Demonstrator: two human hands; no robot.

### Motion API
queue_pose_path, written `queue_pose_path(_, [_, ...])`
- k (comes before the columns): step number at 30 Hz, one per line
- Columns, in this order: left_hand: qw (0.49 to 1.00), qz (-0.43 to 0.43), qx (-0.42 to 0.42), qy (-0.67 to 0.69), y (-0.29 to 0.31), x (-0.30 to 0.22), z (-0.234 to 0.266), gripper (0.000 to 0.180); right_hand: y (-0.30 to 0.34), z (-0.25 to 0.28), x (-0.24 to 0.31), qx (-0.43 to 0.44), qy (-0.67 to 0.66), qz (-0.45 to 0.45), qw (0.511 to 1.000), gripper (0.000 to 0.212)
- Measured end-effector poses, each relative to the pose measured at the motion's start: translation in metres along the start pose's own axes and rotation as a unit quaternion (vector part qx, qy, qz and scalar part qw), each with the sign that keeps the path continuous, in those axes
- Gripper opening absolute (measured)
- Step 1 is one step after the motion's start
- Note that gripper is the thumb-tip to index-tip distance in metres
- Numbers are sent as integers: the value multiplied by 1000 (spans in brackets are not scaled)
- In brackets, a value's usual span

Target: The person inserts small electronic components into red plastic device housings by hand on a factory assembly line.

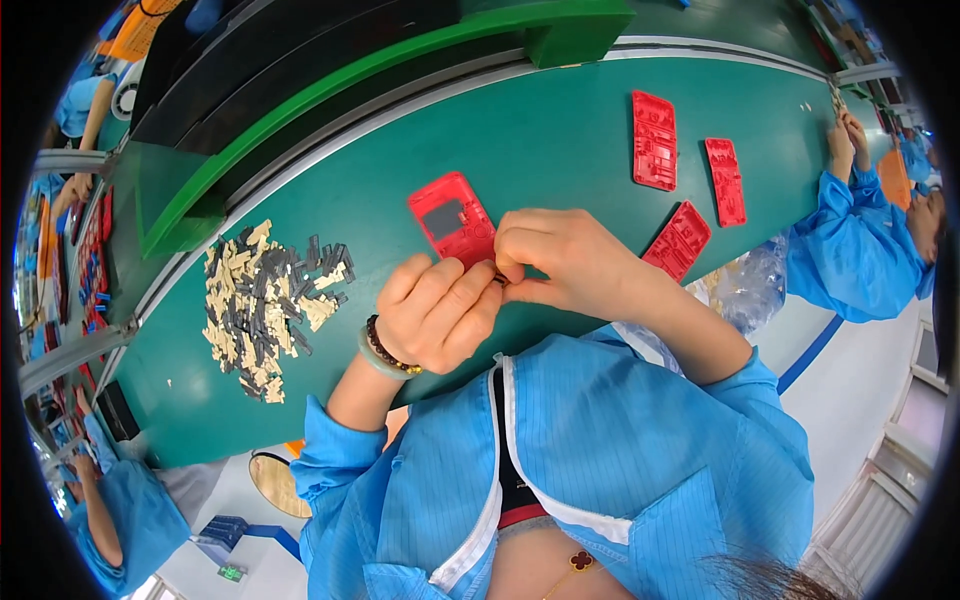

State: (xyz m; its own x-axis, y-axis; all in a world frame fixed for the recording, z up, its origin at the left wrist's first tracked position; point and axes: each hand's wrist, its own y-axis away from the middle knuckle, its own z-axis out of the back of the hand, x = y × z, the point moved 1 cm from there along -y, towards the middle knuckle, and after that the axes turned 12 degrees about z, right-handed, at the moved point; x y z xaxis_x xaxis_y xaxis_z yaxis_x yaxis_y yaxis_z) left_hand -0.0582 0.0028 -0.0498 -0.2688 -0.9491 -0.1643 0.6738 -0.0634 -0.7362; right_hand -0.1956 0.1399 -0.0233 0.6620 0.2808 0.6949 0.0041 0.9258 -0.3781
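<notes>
My left hand [435, 310], with a beaded bracelet and a pale bangle at its wrist, has its fingers curled closed. My right hand [565, 255] meets it fingertip to fingertip, closed in a pinch. Between the fingertips a small dark piece [500, 279] shows in part; its kind is too hidden to tell. Just beyond the fingers lies a red plastic housing [462, 240] with a dark grey rectangular panel, its near end covered by my hands. To the left spreads a loose pile of small black and cream plastic parts [270, 300].
Three more red plastic shells, one upper [655, 140], one narrower [726, 182] and one nearer [678, 242], lie on the green table [560, 130] at right. A green-edged rack [400, 65] borders the far side. Co-workers in blue [850, 250] sit at both sides; clear plastic bags [750, 290] lie at right.
</notes>
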Motion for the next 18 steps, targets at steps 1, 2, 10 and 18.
queue_pose_path(1, [1000, 3, -5, -12, 0, 0, 1, 25, -2, -1, 2, -14, -1, 2, 1000, 26])
queue_pose_path(2, [1000, 7, -11, -24, 0, 0, 3, 24, -4, -1, 3, -27, -2, 5, 1000, 26])
queue_pose_path(10, [913, 360, 136, 133, -6, 32, 1, 25, 14, 0, -37, -33, 197, -96, 975, 24])
queue_pose_path(18, [736, 547, 38, 397, -14, 51, 5, 32, -51, -28, -41, -152, 235, 73, 957, 16])
